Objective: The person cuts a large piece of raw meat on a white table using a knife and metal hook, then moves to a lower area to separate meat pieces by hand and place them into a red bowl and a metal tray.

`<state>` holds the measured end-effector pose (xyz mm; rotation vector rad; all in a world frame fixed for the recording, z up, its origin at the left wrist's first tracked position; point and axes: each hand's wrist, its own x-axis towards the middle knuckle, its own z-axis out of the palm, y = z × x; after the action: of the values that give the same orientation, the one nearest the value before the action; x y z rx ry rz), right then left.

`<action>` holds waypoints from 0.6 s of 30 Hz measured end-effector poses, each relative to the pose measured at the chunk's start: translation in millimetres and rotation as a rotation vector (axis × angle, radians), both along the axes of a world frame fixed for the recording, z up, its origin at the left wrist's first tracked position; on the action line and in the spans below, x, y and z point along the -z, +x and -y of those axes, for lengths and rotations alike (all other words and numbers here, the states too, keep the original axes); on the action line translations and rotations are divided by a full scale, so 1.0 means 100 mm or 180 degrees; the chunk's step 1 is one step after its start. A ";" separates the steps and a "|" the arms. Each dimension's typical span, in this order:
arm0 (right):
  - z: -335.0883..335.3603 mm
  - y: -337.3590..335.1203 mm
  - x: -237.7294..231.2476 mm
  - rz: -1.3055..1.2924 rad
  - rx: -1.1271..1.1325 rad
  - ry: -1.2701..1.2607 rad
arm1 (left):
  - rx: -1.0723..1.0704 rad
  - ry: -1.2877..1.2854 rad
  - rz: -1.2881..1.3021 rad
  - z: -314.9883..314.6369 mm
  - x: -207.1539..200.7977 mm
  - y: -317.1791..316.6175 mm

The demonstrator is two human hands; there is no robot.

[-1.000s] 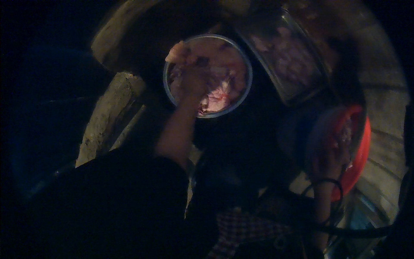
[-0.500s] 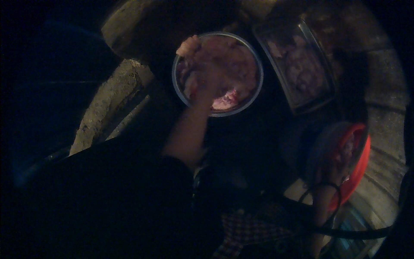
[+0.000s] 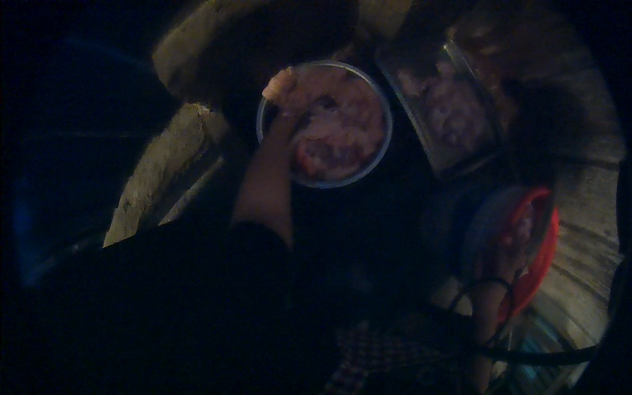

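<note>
A round metal-rimmed bowl (image 3: 390, 125) stands ahead of me, heaped with pale pink raw meat (image 3: 352, 122). My left hand (image 3: 289, 122) reaches into its left side, pressed down among the meat, its fingers dim and partly hidden. Redder, darker pieces lie at the bowl's near edge, and a lighter lump (image 3: 281, 84) rests on its far left rim. At the lower right, my right hand (image 3: 497, 266) is at a red basin (image 3: 548, 253) with more reddish meat (image 3: 525, 227) inside. Shadow hides its fingers and whatever they may hold.
A rectangular clear-sided container (image 3: 428, 148) of pale meat stands right of the bowl. Rough stone-like blocks (image 3: 161, 164) lie at the left, and a pale slatted surface (image 3: 582, 257) curves along the right. Checked cloth (image 3: 382, 349) shows near the bottom. Much of the scene is very dark.
My left hand has shifted left within the bowl, showing more meat in its middle. My right hand stays by the red basin. The whole view has moved slightly.
</note>
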<state>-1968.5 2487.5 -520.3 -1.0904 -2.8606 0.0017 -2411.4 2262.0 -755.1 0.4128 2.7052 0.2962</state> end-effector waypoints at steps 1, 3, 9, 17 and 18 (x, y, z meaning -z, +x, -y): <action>-0.02 -0.02 0.00 -0.0079 0.0043 -0.0116 | 0.0003 0.0114 -0.0013 0.03 -0.03 0.01; -0.07 -0.04 0.01 -0.0340 0.0177 -0.0570 | 0.0026 0.0469 -0.0108 0.10 -0.09 0.04; -0.16 -0.08 -0.02 -0.0143 -0.0142 -0.0287 | -0.1573 0.2825 0.1792 0.31 -0.67 0.00; -0.12 -0.17 -0.06 -0.0421 -0.0396 -0.0260 | -0.0526 0.3848 0.1843 0.26 -2.07 -0.10; -0.12 -0.18 -0.05 -0.0467 -0.0401 -0.0300 | -0.0511 0.3805 0.1825 0.23 -2.20 -0.09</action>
<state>-1986.9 2499.3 -515.0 -0.8823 -2.8156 0.2171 -2420.8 2238.9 -535.0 0.3231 1.7313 1.7643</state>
